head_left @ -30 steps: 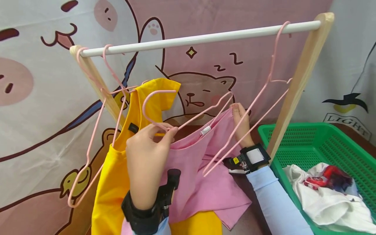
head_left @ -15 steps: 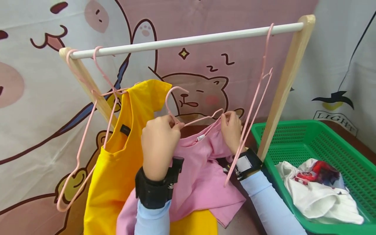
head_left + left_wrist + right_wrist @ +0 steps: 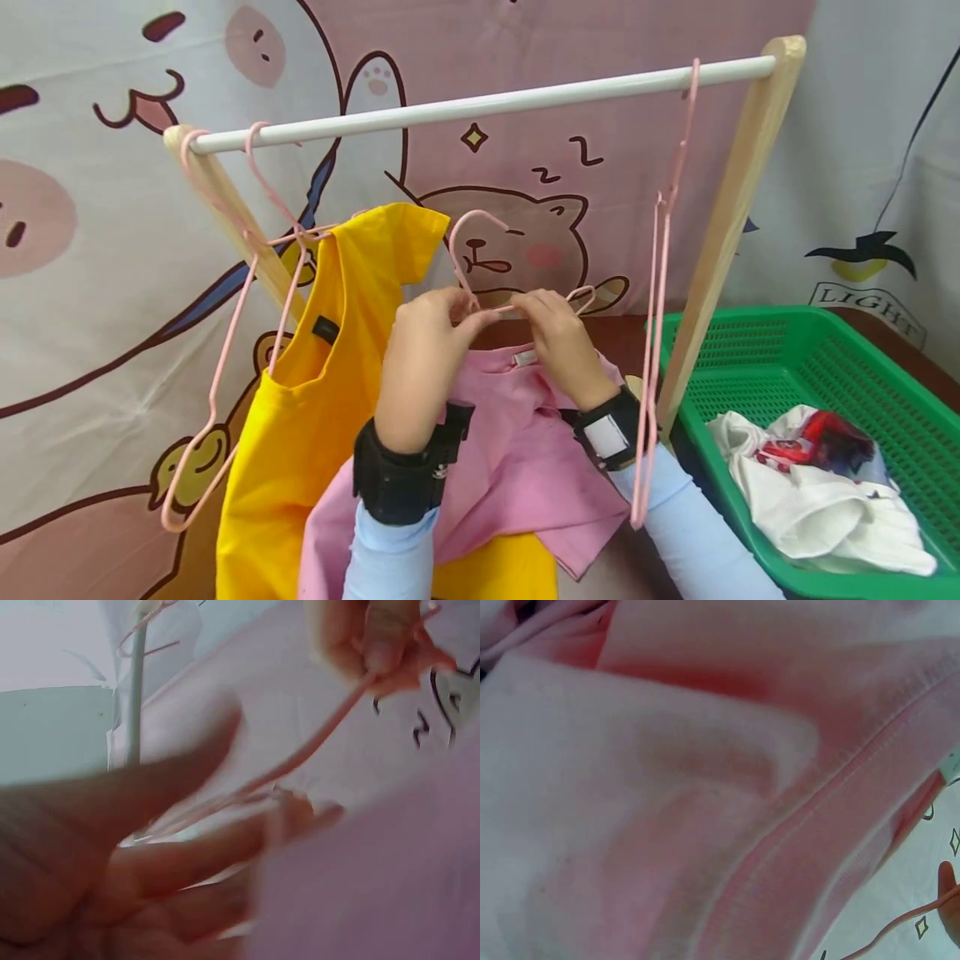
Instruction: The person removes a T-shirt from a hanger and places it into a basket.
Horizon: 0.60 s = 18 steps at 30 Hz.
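Observation:
A pink hanger [image 3: 480,218] is between both hands, its hook pointing up. My right hand [image 3: 558,342] pinches its wire just right of the neck. Close beside the neck is my left hand [image 3: 431,354]; in the left wrist view its thumb [image 3: 202,742] stands apart from the fingers, with the wire passing between. Below the hands hangs a pink T-shirt [image 3: 498,442], its neckline and white label showing. One hanger end sticks out above the neckline; the other end is hidden. The shirt's cloth [image 3: 667,825] fills most of the right wrist view.
A yellow T-shirt [image 3: 277,467] hangs at left on the rack's white rail [image 3: 480,102]. Bare pink hangers hang at left [image 3: 217,375] and right [image 3: 660,333]. A green basket [image 3: 787,317] at right holds a white printed garment [image 3: 817,500].
My right hand has left the pink T-shirt's shoulder and moved left to the hanger beside its neck. The T-shirt's neckline has dropped. The bare hanger at right has swung round.

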Motion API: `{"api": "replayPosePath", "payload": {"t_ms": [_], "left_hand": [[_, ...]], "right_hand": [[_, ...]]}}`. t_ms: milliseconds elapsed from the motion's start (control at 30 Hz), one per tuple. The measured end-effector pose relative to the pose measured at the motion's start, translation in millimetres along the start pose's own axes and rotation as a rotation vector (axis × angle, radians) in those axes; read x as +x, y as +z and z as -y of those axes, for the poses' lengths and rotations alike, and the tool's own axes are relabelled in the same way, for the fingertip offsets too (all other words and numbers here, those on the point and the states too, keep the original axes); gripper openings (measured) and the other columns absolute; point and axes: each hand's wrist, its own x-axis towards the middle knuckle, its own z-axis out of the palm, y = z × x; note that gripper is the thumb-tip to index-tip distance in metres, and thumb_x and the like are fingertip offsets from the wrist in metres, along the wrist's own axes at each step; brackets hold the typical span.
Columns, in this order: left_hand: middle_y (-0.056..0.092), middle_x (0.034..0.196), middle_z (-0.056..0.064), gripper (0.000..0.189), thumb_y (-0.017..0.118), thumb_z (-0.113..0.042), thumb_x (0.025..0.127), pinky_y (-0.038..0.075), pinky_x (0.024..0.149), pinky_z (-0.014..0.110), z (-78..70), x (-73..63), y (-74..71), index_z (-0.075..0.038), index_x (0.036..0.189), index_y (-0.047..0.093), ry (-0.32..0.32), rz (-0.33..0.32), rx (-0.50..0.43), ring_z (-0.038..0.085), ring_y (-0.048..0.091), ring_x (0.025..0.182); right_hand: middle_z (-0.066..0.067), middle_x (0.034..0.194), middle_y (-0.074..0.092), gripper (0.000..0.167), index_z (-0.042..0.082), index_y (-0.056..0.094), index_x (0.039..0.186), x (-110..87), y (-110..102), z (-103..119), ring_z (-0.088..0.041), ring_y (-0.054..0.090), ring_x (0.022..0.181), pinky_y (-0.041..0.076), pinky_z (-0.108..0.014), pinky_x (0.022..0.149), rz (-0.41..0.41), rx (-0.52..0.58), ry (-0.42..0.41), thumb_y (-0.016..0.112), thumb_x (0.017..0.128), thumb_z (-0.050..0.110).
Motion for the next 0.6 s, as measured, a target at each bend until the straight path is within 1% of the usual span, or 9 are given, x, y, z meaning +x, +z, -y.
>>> {"api": "replayPosePath", "payload": {"t_ms": [67, 133, 167, 233, 300, 400, 500, 567, 600], "left_hand": [[0.067, 0.092, 0.008, 0.040, 0.074, -0.038, 0.076, 0.052, 0.074, 0.037, 6.0, -8.7, -2.6, -0.009, 0.103, 0.064, -0.025, 0.071, 0.019, 0.024, 0.061, 0.082], [0.067, 0.092, 0.009, 0.044, 0.074, -0.037, 0.076, 0.053, 0.075, 0.038, 12.4, -19.2, -6.4, -0.008, 0.107, 0.062, -0.043, 0.129, 0.090, 0.024, 0.062, 0.080], [0.065, 0.088, 0.009, 0.041, 0.072, -0.035, 0.078, 0.053, 0.072, 0.037, 15.4, -23.6, -7.6, -0.008, 0.105, 0.062, -0.043, 0.144, 0.134, 0.024, 0.060, 0.075], [0.063, 0.077, 0.009, 0.029, 0.069, -0.031, 0.082, 0.051, 0.064, 0.034, 19.9, -30.3, -9.4, -0.006, 0.098, 0.063, -0.015, 0.149, 0.206, 0.023, 0.057, 0.065], [0.060, 0.069, 0.009, 0.020, 0.064, -0.027, 0.086, 0.046, 0.057, 0.032, 21.8, -35.2, -10.9, -0.007, 0.089, 0.064, 0.019, 0.133, 0.234, 0.021, 0.054, 0.059], [0.057, 0.066, 0.007, 0.018, 0.059, -0.028, 0.090, 0.043, 0.055, 0.031, 22.1, -41.8, -15.9, -0.011, 0.085, 0.062, 0.026, 0.130, 0.232, 0.021, 0.053, 0.058], [0.052, 0.061, 0.004, 0.017, 0.056, -0.029, 0.092, 0.041, 0.055, 0.029, 22.3, -53.1, -26.7, -0.015, 0.086, 0.062, 0.007, 0.173, 0.235, 0.018, 0.050, 0.057], [0.053, 0.062, 0.001, 0.016, 0.055, -0.031, 0.092, 0.043, 0.057, 0.029, 26.5, -62.4, -34.0, -0.018, 0.088, 0.063, 0.005, 0.192, 0.239, 0.016, 0.049, 0.058], [0.055, 0.063, -0.001, 0.015, 0.055, -0.031, 0.092, 0.044, 0.058, 0.029, 31.2, -67.5, -36.7, -0.019, 0.090, 0.064, 0.013, 0.190, 0.241, 0.015, 0.050, 0.058]], "right_hand": [[-0.009, 0.091, 0.063, 0.015, 0.002, 0.064, 0.100, -0.5, -1, -1, -0.023, 0.058, 0.089, 0.049, -0.034, 0.086, -0.003, 0.009, 0.023, 0.055, 0.088, -0.003], [-0.009, 0.091, 0.063, 0.015, 0.003, 0.064, 0.100, 0.1, -1, -4, -0.023, 0.058, 0.089, 0.049, -0.033, 0.085, -0.002, 0.011, 0.030, 0.055, 0.089, -0.002], [-0.009, 0.091, 0.063, 0.016, 0.003, 0.064, 0.101, 0.8, -2, -5, -0.023, 0.058, 0.089, 0.049, -0.033, 0.085, -0.002, 0.011, 0.035, 0.055, 0.089, -0.002], [-0.010, 0.092, 0.063, 0.017, 0.002, 0.064, 0.101, 3.0, -4, -7, -0.024, 0.058, 0.090, 0.049, -0.034, 0.086, -0.015, 0.012, 0.050, 0.053, 0.089, -0.003], [-0.012, 0.092, 0.063, 0.017, 0.001, 0.064, 0.101, 5.8, -7, -10, -0.025, 0.057, 0.090, 0.048, -0.035, 0.086, -0.045, 0.010, 0.074, 0.052, 0.090, -0.004], [-0.014, 0.092, 0.063, 0.017, -0.001, 0.063, 0.100, 9.7, -11, -13, -0.028, 0.059, 0.094, 0.045, -0.037, 0.096, -0.105, 0.019, 0.105, 0.051, 0.090, -0.005], [-0.017, 0.095, 0.064, 0.017, -0.002, 0.063, 0.102, 14.6, -14, -14, -0.030, 0.061, 0.097, 0.040, -0.039, 0.104, -0.162, 0.041, 0.143, 0.050, 0.091, -0.002], [-0.018, 0.101, 0.065, 0.017, -0.002, 0.063, 0.102, 18.8, -14, -16, -0.030, 0.062, 0.099, 0.036, -0.039, 0.107, -0.197, 0.064, 0.171, 0.049, 0.092, 0.000], [-0.018, 0.104, 0.065, 0.017, -0.002, 0.062, 0.102, 21.1, -14, -17, -0.029, 0.062, 0.102, 0.036, -0.039, 0.107, -0.212, 0.072, 0.189, 0.049, 0.093, 0.002]]}}
